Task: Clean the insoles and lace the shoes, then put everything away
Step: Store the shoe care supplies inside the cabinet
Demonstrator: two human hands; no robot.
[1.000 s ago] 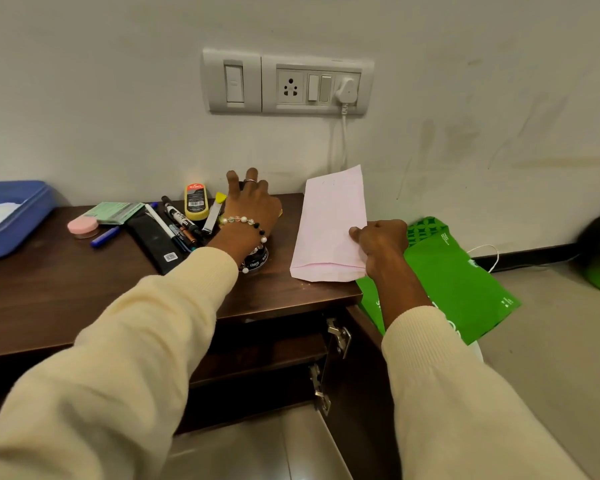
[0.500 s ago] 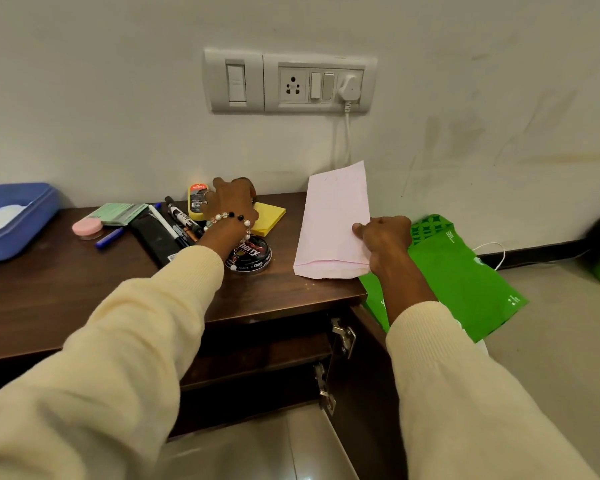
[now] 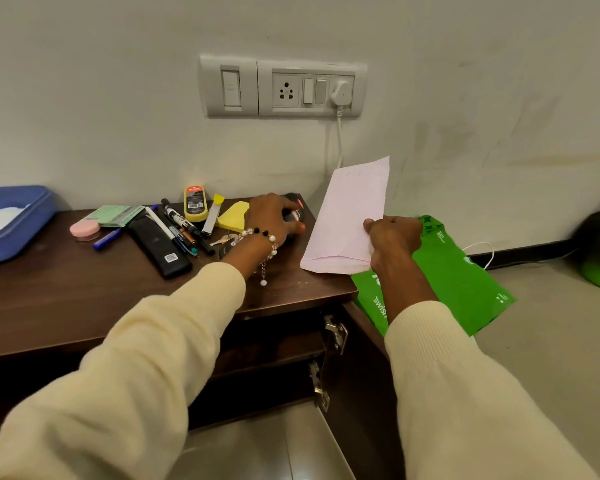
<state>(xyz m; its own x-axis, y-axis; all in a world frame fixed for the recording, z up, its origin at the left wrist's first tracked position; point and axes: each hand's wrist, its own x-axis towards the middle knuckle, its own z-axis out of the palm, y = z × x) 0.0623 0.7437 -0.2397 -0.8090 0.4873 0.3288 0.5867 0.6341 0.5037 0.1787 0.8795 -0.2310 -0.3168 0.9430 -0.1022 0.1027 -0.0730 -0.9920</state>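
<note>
My left hand [image 3: 267,220] grips a round black shoe polish tin [image 3: 296,210] at the back of the dark wooden cabinet top [image 3: 66,299], its fingers curled over the tin. My right hand [image 3: 394,240] pinches a pale pink envelope [image 3: 347,216] tilted up at the cabinet's right end, with a green plastic bag [image 3: 454,271] held under it. A yellow shoe shine sponge [image 3: 195,203] stands against the wall. No shoes, insoles or laces are in view.
Markers [image 3: 181,223], a black remote [image 3: 160,247], yellow sticky notes [image 3: 234,216], keys [image 3: 222,241] and a pink case [image 3: 84,229] lie on the top. A blue tray [image 3: 11,223] sits far left. The cabinet door [image 3: 357,375] hangs open below. A charger cable drops from the wall socket [image 3: 340,95].
My left hand left the markers, took hold of the polish tin and moved it right and back towards the envelope, uncovering the keys. My right hand keeps the envelope and bag.
</note>
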